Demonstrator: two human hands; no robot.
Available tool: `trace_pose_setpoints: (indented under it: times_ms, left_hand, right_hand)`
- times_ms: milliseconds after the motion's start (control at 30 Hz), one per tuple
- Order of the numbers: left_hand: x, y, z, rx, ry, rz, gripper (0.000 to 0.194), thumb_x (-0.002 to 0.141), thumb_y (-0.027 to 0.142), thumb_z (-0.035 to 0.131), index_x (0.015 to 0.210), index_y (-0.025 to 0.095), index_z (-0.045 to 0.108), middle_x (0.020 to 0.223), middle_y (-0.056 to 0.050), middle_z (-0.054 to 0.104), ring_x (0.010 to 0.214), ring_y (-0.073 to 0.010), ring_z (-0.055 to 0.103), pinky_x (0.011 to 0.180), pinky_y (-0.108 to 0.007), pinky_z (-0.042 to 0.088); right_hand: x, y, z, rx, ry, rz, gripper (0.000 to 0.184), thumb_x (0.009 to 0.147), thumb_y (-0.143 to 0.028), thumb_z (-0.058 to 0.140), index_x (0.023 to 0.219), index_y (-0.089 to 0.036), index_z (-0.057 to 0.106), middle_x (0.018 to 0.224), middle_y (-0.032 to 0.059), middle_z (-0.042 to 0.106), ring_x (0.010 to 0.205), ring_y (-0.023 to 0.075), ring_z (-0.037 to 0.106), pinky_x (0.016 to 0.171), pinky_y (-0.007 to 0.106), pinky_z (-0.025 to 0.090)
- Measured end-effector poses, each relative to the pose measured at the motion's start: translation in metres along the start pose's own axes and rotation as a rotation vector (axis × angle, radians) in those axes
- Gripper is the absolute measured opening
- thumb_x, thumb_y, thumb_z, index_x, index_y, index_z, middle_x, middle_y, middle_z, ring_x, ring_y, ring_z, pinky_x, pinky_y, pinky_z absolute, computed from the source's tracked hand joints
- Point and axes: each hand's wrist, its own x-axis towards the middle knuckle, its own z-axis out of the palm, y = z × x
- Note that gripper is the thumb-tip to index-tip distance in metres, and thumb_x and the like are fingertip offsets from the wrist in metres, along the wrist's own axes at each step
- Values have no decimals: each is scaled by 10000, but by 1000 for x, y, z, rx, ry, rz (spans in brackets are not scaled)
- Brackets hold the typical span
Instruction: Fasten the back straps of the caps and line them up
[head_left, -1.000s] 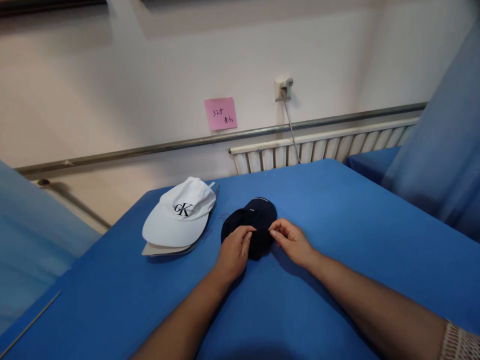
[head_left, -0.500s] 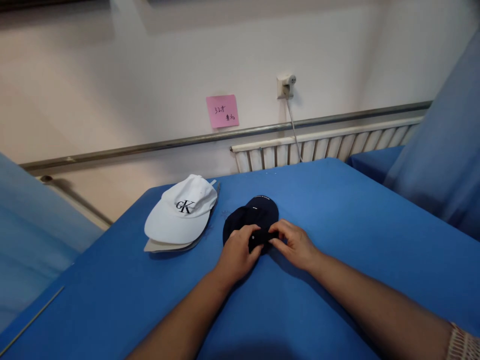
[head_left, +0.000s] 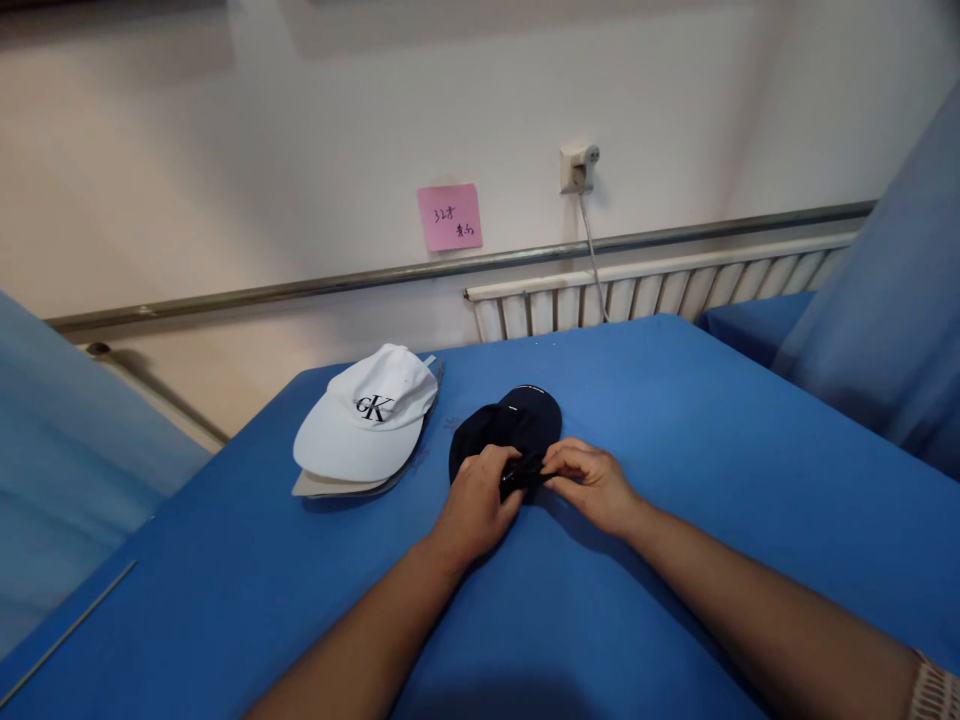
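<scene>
A dark baseball cap (head_left: 495, 428) lies on the blue table (head_left: 675, 440), its brim pointing away from me. My left hand (head_left: 480, 500) is closed on the near edge of the cap, thumb below and fingers above. Between the thumb and fingers of my right hand (head_left: 589, 485) is pinched the end of the cap's black back strap. A small shiny spot shows on the strap between the hands; its exact kind is too small to tell. Left of the dark cap sits a white cap (head_left: 367, 420) with black letters, stacked on at least one greyish cap (head_left: 337, 489).
Behind the table a metal rail (head_left: 337, 285) runs along the wall above a white radiator (head_left: 637, 295). A pink note (head_left: 450, 217) and a socket with a plug (head_left: 577, 170) are on the wall. Blue curtains (head_left: 82, 480) hang at both sides. A thin rod (head_left: 71, 630) lies at left.
The strap between my hands has turned, so it now looks thinner and more edge-on. Both hands keep hold of the cap. The whole view has shifted slightly.
</scene>
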Motion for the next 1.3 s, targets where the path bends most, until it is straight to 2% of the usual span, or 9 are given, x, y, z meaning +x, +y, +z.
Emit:
trace_pose_setpoints:
  times_ms: [133,400,567,667,767,867,1033,1167,1300]
  left_hand:
    - [-4,6,-1,-34,44,60,287,836,244,598,1108,212,513,1039,-63,613,960,-232,571,872,-399,434]
    - [-3,11,0,13,107,167,203,801,121,549,992,187,533,981,-76,624,928,-225,582,849,-384,449]
    - [-3,12,1,72,93,276,148,875,103,470,930,185,580,971,-69,658,912,-203,596,860,-382,441]
    - [-4,12,1,83,76,274,188,904,114,444,934,193,612,991,-68,675,905,-201,606,855,-389,440]
    - [-7,14,2,-5,95,204,176,908,166,487,1019,202,618,1070,-76,671,996,-216,607,903,-400,439]
    - [-9,15,1,-188,134,58,202,898,232,528,1080,205,611,1086,-71,671,1031,-210,608,925,-379,451]
    - [-2,11,5,-480,109,-243,170,877,304,540,945,184,639,849,-30,672,759,-157,620,700,-285,494]
    - [2,7,10,-727,32,-355,201,787,303,646,916,154,614,705,5,608,609,-117,568,571,-233,468]
    - [1,6,12,-795,-113,-366,199,756,300,678,882,154,629,673,3,620,564,-115,574,548,-232,461]
  right_hand:
    - [1,-4,-5,-83,15,-65,104,798,-176,617,852,-232,686,1001,43,593,846,153,625,745,311,529]
    - [-1,-8,-4,-205,-42,-140,119,815,-141,611,871,-233,662,1005,39,609,883,155,618,781,316,511]
    - [-1,-4,-5,-278,-12,-178,119,794,-124,618,858,-222,639,1029,48,614,951,176,616,825,343,510]
    - [0,0,-6,-308,9,-197,143,785,-109,609,864,-227,632,1057,49,614,1001,185,609,871,370,502]
    - [1,1,-7,-306,45,-204,155,784,-105,606,870,-229,641,1066,54,613,1012,191,609,890,384,499]
    - [2,0,-9,-294,78,-213,161,784,-109,608,883,-230,649,1081,62,611,1011,194,611,891,387,500]
    - [2,-3,-11,-317,60,-217,179,788,-107,589,901,-237,637,1109,64,603,1047,203,600,913,400,490]
    - [0,-3,-10,-360,4,-229,203,775,-73,560,889,-233,606,1125,67,585,1068,200,589,919,398,485]
    - [0,-1,-10,-383,-8,-238,221,755,-40,532,869,-223,582,1129,75,579,1078,201,582,919,402,483]
